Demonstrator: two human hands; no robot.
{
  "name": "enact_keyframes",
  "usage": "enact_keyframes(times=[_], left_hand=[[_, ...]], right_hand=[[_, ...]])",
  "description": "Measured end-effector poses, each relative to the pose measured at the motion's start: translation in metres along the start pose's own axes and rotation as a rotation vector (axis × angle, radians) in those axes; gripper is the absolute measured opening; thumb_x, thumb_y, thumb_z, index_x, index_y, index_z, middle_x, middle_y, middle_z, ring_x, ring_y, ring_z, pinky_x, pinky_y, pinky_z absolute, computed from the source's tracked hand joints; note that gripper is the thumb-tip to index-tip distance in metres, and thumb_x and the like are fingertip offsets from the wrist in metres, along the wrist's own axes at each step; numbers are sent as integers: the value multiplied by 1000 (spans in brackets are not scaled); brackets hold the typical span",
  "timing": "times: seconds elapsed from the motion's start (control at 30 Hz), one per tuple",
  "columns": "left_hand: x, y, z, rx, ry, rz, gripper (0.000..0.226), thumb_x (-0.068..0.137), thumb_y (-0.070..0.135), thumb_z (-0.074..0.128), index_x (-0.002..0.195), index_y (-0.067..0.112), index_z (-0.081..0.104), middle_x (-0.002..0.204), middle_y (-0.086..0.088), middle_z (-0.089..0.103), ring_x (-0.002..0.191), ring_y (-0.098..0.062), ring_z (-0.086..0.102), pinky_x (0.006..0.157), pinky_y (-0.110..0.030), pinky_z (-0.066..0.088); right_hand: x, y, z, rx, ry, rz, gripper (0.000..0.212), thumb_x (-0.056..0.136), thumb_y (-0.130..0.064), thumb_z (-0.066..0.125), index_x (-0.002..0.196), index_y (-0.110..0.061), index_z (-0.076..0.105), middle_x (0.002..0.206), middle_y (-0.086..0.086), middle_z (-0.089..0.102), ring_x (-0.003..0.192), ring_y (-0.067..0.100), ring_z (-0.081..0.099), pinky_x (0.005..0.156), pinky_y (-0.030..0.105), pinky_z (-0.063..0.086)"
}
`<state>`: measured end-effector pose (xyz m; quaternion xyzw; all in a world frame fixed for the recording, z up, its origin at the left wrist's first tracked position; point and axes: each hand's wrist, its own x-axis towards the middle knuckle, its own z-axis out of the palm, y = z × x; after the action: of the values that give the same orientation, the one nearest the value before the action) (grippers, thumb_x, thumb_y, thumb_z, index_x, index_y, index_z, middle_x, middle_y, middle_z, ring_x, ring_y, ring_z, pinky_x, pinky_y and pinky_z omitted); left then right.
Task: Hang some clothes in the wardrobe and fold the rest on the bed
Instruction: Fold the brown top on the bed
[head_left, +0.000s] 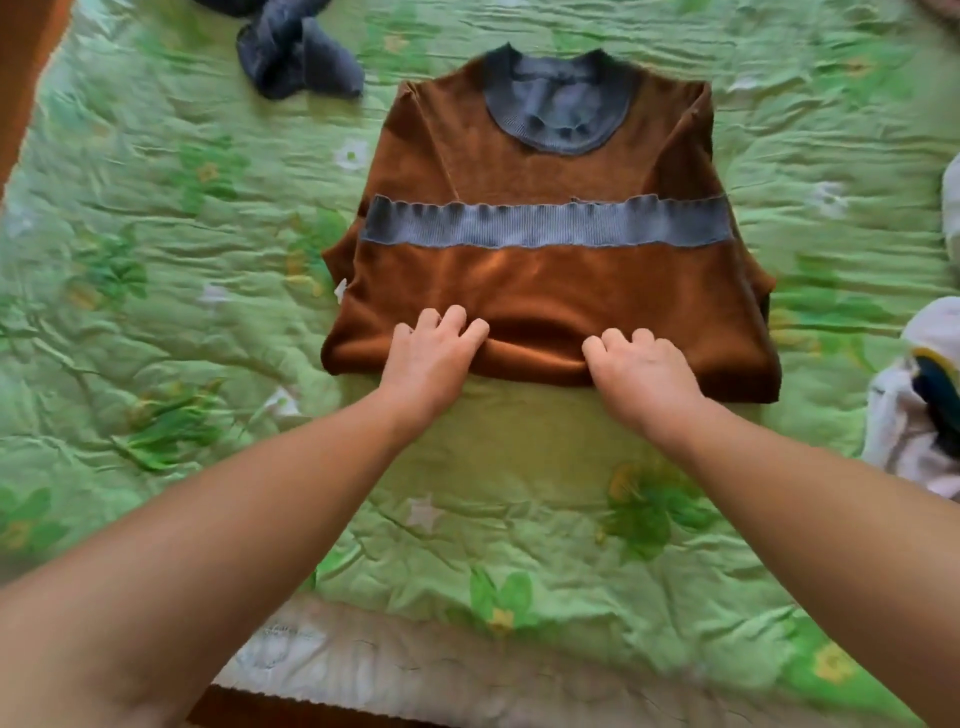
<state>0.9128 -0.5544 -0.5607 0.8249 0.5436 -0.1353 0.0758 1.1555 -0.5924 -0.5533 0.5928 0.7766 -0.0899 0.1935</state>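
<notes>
The brown sweater (550, 291) lies flat mid-bed on the green floral bedspread (156, 270), grey hem band turned up, and the left hand (431, 358) and right hand (641, 371) both grip its near fold with curled fingers. Lifting both sides evenly towards the collar (561, 104) should keep it square. A crumpled grey-blue garment (296, 52) beyond and a white garment (909, 410) at right lie clear of it.

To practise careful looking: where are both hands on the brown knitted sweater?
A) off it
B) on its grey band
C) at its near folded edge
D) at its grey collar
C: the left hand and right hand grip the near edge of the brown knitted sweater.
</notes>
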Motion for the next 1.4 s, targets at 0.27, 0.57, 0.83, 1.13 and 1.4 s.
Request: enact_keyframes(times=[0.27,0.57,0.83,1.13,1.4], left_hand=[[-131,29,22,-73,-419,181,51,84,23,62,127,28,36,123,-4,39,108,-33,49,76,-47,49],[-56,11,-3,-159,66,167,57,83,55,65,128,22,53,126,-5,52,115,-30,52,92,-45,45],[3,30,-21,-131,-335,104,41,85,40,72,118,29,49,116,0,64,114,-28,60,97,-50,41],[-24,3,-12,-111,-160,336,10,97,28,54,103,33,48,98,9,63,98,-21,61,80,-40,37],[42,-16,-59,-169,-13,308,16,98,22,52,96,28,37,95,2,58,88,-30,62,62,-46,52]], right_hand=[[-125,-51,28,201,-450,-147,38,92,-12,43,130,-18,44,120,6,51,104,33,56,73,41,47],[-64,-17,7,307,110,21,29,87,-44,60,104,-22,56,103,7,59,98,34,59,76,44,51],[-22,12,1,184,-74,102,40,89,-45,62,120,-20,54,119,8,62,113,32,55,93,49,42],[-64,23,15,210,174,-128,15,94,-21,57,109,-20,57,95,-1,64,88,27,61,79,45,45],[-7,63,-36,344,221,-92,25,95,-14,54,118,-23,50,97,4,66,91,33,65,63,45,54]])
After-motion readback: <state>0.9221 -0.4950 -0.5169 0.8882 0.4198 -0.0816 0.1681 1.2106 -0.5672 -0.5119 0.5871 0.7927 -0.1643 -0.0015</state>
